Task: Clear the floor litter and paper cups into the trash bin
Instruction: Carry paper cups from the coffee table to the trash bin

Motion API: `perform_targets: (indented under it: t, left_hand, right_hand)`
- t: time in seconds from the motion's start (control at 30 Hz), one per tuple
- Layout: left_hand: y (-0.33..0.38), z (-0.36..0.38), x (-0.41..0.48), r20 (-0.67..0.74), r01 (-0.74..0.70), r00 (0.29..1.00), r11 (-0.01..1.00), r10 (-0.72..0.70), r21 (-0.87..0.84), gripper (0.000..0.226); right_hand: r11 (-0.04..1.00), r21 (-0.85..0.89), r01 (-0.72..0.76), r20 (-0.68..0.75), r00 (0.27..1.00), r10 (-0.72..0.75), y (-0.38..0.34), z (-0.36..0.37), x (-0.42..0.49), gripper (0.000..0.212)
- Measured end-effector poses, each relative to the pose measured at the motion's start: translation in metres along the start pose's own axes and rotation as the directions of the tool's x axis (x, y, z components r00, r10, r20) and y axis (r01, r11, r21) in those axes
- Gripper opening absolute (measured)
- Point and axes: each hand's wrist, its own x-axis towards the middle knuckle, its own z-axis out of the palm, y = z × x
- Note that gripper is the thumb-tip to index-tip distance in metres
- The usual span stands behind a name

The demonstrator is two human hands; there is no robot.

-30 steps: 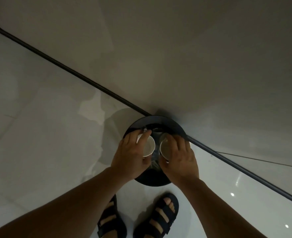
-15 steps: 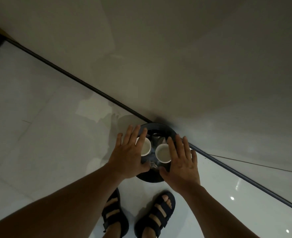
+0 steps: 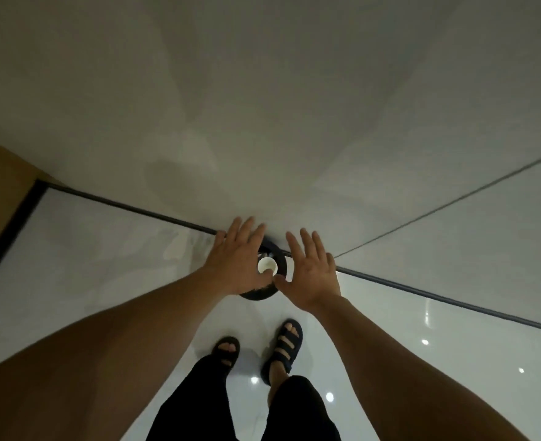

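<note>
The left hand (image 3: 235, 262) covers most of the bin (image 3: 258, 296); whatever lies around the cup (image 3: 267, 266) inside seems too dark to tell.

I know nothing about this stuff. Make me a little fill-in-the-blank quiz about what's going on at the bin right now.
1. The left hand and the right hand are both spread open above the bin and hold ____.
2. Between them, ____ white paper cup shows inside the trash bin.
3. The round trash bin is coloured ____.

Missing words: nothing; one; black.
</note>
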Motion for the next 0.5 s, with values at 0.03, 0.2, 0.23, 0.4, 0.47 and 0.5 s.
perform_targets:
  t: [0.03,0.2,0.23,0.4,0.47,0.5]
  left_hand:
    - [0.01,-0.013,-0.01,-0.006,-0.028,1.0,0.999,0.028,0.022,0.1]
    - [0.063,-0.057,-0.057,-0.014,-0.168,0.985,0.983,0.17,0.074,0.098]
    - [0.074,-0.063,-0.066,-0.004,-0.205,0.978,0.974,0.206,0.092,0.098]
    - [0.138,-0.075,-0.092,0.034,-0.356,0.933,0.911,0.357,0.209,0.096]
    - [0.173,-0.072,-0.102,0.068,-0.424,0.905,0.869,0.421,0.255,0.095]
    - [0.193,-0.07,-0.106,0.083,-0.462,0.885,0.844,0.457,0.273,0.096]
  right_hand:
    - [0.999,-0.005,-0.034,-0.015,0.999,0.034,0.0,-0.012,-0.016,0.089]
    - [0.979,-0.008,-0.203,-0.146,0.969,0.199,0.004,-0.051,-0.095,0.091]
    - [0.971,0.001,-0.24,-0.165,0.957,0.237,0.006,-0.055,-0.112,0.091]
    - [0.897,0.122,-0.425,-0.265,0.857,0.442,0.032,-0.059,-0.202,0.088]
    - [0.851,0.166,-0.498,-0.277,0.805,0.525,0.049,-0.054,-0.244,0.087]
    - [0.82,0.193,-0.538,-0.281,0.771,0.572,0.059,-0.051,-0.266,0.087]
